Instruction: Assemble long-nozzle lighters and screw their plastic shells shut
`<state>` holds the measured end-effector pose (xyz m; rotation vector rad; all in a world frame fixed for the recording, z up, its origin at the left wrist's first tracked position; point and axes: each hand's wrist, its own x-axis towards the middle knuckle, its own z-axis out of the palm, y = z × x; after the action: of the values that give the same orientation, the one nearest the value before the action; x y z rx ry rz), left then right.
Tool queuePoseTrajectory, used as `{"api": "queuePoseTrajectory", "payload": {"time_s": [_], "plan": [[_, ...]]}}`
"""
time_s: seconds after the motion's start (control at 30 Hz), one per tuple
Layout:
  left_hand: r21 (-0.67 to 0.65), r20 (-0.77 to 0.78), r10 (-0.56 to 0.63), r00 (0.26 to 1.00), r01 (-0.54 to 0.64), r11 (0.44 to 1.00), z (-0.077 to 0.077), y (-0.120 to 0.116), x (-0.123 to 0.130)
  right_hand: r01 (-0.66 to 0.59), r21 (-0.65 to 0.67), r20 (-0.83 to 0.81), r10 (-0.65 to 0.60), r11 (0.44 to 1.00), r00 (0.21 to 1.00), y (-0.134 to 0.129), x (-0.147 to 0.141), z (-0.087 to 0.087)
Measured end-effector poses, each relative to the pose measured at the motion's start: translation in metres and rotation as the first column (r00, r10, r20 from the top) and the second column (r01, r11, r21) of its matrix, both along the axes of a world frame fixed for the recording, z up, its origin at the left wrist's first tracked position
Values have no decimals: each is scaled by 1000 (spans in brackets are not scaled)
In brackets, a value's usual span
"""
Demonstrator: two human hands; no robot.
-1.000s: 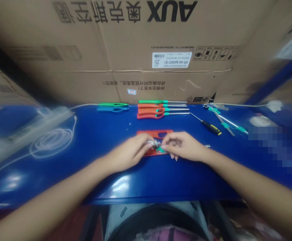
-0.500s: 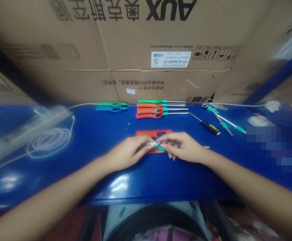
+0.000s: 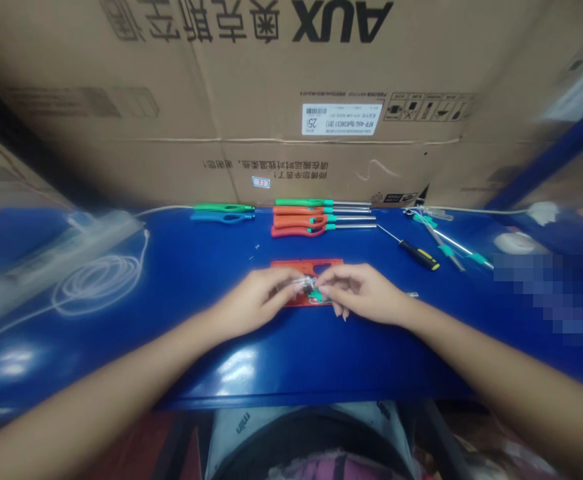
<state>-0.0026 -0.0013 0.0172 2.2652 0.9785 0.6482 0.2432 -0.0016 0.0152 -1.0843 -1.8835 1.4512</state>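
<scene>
Close to the middle of the table, my left hand point(image 3: 264, 301) pinches a small clear and silvery part point(image 3: 307, 285). My right hand point(image 3: 369, 293) meets it from the other side, its thumb and forefinger pinched at the part's right end. Beneath both hands lie red-orange lighter handle shells point(image 3: 299, 264), partly covered by my fingers. A teal-green piece point(image 3: 315, 295) shows in the gap between my hands, with a thin pale wire near it. The exact shape of the held part is too small to make out.
Several long-nosed lighters point(image 3: 299, 220) lie in a row at the back, with green and blue handles point(image 3: 221, 212) to their left. A screwdriver point(image 3: 419, 255) and metal rods point(image 3: 451, 241) are at the right. Coiled white cable point(image 3: 99, 283) sits left; a large carton point(image 3: 251, 100) stands behind.
The small part between my fingertips has turned slightly and shows more of its silvery end. Both hands stay almost in place.
</scene>
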Motion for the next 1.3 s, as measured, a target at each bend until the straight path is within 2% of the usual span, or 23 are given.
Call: {"api": "queuePoseTrajectory", "payload": {"time_s": [0.63,0.8,0.93,1.07,1.3], "plan": [[17,33,0,999,-1,1000,-1,4,-1,-11,23,-25,12,1000,1000,1,0,-1],[2,39,23,999,-23,1000,-4,5,-1,30,-55,-75,-34,998,997,1,-2,-3],[-7,47,35,998,-35,999,-4,3,-1,55,-118,-57,-62,992,996,1,-2,-3],[-21,50,18,999,-17,1000,-2,3,0,33,-78,-43,-37,996,998,2,-2,0],[-33,49,16,999,-14,999,-1,2,0,76,-30,-34,-77,997,996,2,-4,1]]}}
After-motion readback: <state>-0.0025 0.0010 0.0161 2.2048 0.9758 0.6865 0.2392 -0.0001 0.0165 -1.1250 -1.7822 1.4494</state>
